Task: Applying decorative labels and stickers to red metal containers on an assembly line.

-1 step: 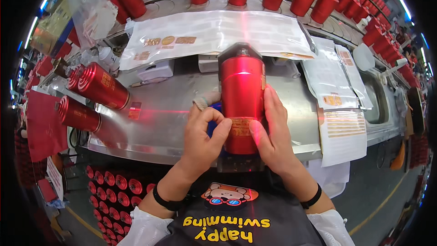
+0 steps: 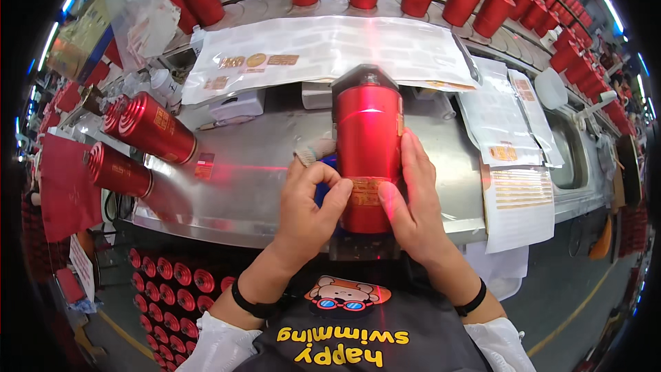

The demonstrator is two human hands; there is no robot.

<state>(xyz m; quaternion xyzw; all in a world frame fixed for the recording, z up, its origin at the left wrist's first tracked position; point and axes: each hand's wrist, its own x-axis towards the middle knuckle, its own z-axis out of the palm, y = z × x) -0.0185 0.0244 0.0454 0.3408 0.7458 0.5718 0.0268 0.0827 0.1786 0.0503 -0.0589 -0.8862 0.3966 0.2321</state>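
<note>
A glossy red bottle [image 2: 369, 138] lies in a dark holder [image 2: 365, 76] in front of me, its narrow neck pointing away. A thin gold sticker [image 2: 368, 191] runs across the bottle near its close end. My left hand [image 2: 310, 203] is closed, thumb and fingertip pinching at the sticker's left edge; a beige wrap [image 2: 315, 151] covers one finger. My right hand [image 2: 415, 200] curves along the bottle's right side, its thumb pressing the sticker's right end. Red laser light falls along the bottle and onto my right thumb.
Several red bottles lie at left on the steel table [image 2: 241, 200], near a small red card [image 2: 204, 166]. Sticker sheets [image 2: 330, 48] cover the back and right. Beyond, a conveyor [image 2: 330, 17] carries upright bottles. A sink [image 2: 568, 158] stands at right; bottles are stacked below left.
The bottles on the conveyor have shifted slightly to the right. My hands and the bottle between them have stayed in nearly the same place.
</note>
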